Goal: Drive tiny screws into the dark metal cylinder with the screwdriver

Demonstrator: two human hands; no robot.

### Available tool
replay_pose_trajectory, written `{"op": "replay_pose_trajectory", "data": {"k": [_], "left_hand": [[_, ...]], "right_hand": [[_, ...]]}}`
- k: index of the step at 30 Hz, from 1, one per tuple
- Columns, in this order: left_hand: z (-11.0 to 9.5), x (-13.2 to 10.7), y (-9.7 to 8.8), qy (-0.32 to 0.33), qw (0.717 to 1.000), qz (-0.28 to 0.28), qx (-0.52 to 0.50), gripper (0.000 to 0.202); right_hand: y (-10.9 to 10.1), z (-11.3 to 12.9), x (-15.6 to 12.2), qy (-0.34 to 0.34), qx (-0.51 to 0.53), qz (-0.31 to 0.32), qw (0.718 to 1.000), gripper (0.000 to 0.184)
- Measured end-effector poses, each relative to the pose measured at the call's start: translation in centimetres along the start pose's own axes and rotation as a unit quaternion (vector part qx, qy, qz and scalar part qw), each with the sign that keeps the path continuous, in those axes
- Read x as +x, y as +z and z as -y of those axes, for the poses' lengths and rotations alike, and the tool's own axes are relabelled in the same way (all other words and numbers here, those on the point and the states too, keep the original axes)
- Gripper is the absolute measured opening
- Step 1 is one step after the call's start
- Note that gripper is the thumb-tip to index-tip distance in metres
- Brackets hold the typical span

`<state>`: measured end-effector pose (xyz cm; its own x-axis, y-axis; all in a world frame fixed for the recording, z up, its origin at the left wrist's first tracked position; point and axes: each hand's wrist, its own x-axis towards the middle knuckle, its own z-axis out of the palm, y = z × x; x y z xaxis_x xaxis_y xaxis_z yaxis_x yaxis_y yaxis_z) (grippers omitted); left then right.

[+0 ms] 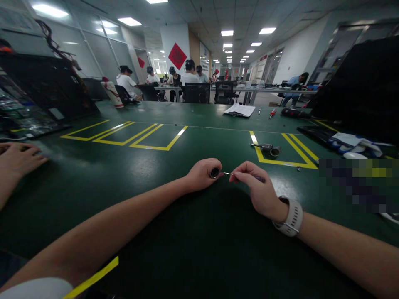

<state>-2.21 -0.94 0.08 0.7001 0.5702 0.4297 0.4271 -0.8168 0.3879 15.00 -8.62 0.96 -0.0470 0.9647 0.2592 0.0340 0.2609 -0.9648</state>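
Observation:
My left hand (202, 174) rests on the green table (162, 178) with its fingers curled round a small dark round part (215, 172). My right hand (255, 187), with a white watch on its wrist, pinches a thin screwdriver (249, 176) whose metal tip points left into that part. The two hands nearly meet at the table's middle. Beyond them, inside a yellow-taped box, lies another small tool with a round metal piece (268, 148).
Another person's hand (17, 158) lies flat at the left edge. Dark equipment (37, 99) stands at the back left, a large black object (364, 83) at the right with gloves (349, 141) beside it. A clipboard (239, 109) and a red screwdriver (272, 112) lie farther back. People sit at distant tables.

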Motion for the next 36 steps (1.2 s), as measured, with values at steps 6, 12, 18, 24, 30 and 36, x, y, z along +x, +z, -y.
{"op": "replay_pose_trajectory", "data": {"k": [6,12,18,24,30,36], "left_hand": [[-0.3,-0.1,-0.2,-0.009,1.000,0.021,0.021,0.010],[-0.2,0.0,-0.2,-0.008,1.000,-0.001,0.003,0.012],[-0.5,-0.1,-0.4,-0.015,1.000,0.006,0.019,0.011],[-1.1,-0.7,-0.1,-0.052,0.996,-0.033,0.057,0.008],[-1.6,-1.1,-0.1,-0.051,0.998,-0.019,0.029,0.008],[-1.5,-1.2,-0.1,-0.026,0.998,-0.048,-0.004,0.011]], "right_hand": [[-0.1,0.2,0.0,0.023,0.014,0.026,0.999,0.010],[-0.2,0.4,0.6,0.103,0.150,0.009,0.983,0.007],[0.0,0.6,0.5,0.102,0.148,0.001,0.984,0.009],[0.2,1.3,-0.2,0.002,-0.049,0.029,0.998,0.009],[0.0,0.5,0.1,0.061,0.086,0.027,0.994,0.010],[0.1,0.6,0.3,0.115,0.160,0.010,0.980,0.010]]}}
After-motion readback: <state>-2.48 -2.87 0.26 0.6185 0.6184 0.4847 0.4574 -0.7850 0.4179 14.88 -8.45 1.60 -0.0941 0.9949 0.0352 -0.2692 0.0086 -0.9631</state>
